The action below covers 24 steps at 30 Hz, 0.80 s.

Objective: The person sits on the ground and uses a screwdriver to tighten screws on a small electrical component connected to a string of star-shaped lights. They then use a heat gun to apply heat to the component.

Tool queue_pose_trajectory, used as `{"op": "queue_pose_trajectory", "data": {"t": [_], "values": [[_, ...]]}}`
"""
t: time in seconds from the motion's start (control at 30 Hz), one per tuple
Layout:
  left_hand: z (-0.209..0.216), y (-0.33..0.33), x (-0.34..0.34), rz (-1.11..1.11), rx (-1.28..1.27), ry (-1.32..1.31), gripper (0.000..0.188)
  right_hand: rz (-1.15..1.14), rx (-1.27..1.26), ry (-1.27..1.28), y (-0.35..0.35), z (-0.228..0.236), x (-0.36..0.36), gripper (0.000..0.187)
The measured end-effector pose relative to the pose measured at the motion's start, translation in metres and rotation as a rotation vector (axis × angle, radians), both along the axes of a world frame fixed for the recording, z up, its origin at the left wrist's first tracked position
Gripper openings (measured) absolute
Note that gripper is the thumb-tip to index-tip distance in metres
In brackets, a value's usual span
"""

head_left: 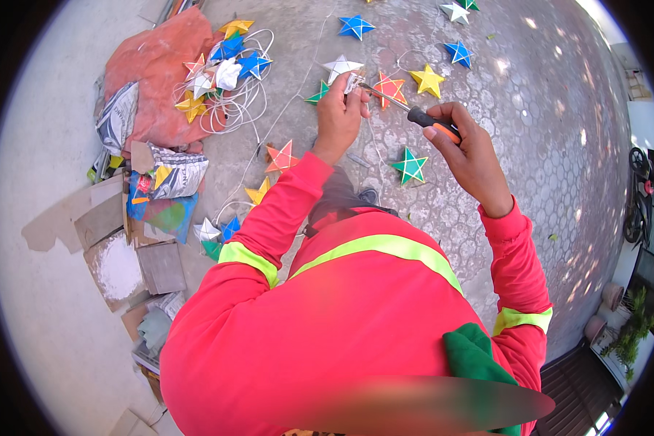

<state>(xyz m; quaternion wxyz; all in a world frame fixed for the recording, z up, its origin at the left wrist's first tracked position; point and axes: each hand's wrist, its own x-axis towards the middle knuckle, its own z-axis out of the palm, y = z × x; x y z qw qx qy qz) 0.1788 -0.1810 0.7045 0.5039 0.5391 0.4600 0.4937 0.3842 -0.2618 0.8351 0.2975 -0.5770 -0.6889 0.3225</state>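
Note:
My left hand (pixel 339 109) pinches a small white lamp socket (pixel 354 81) joined to a thin white cable. A screwdriver (pixel 414 115) with a black and orange handle is gripped in my right hand (pixel 466 149), its metal tip touching the socket. Both arms wear bright red sleeves with yellow-green reflective bands. Right behind the socket lies a white star lantern (pixel 341 67), with a red-orange star (pixel 389 89) next to it.
Paper stars in several colours lie across the paved ground: yellow (pixel 428 79), green (pixel 410 166), blue (pixel 355 27). A heap of stars with coiled white cable (pixel 229 102) rests on an orange sack (pixel 160 65). Bags and cardboard pieces (pixel 142 240) lie at left. A motorbike (pixel 638 192) stands at right.

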Motion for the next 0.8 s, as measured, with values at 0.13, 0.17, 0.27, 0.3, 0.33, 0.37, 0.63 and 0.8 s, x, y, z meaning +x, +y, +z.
{"op": "queue_pose_trajectory", "data": {"t": [0.13,0.17,0.27,0.3,0.33,0.37,0.63,0.8], "values": [[0.001,0.001,-0.002,0.018,-0.003,0.041,0.031,0.137,0.298,-0.416,-0.001,0.008,0.002,0.037],[0.001,0.002,-0.002,0.016,-0.005,0.045,0.03,0.178,0.411,-0.58,-0.001,0.009,0.002,0.034],[0.0,0.001,-0.002,0.019,-0.001,0.012,0.028,0.202,0.476,-0.586,0.001,0.004,0.002,0.032],[0.0,0.001,-0.002,0.021,-0.011,-0.004,0.027,0.152,0.394,-0.462,0.001,0.0,0.001,0.03],[0.0,0.001,-0.002,0.024,0.007,-0.014,0.027,0.096,0.305,-0.338,0.001,-0.004,0.0,0.029],[-0.001,0.002,-0.003,0.027,0.014,-0.021,0.026,0.043,0.198,-0.226,0.001,-0.008,0.0,0.027],[0.002,0.005,-0.002,0.045,0.03,0.0,0.03,0.092,0.204,-0.241,0.002,0.002,0.004,0.028],[0.002,0.005,0.001,0.054,0.033,0.003,0.03,0.151,0.404,-0.494,0.005,0.005,0.004,0.029]]}}
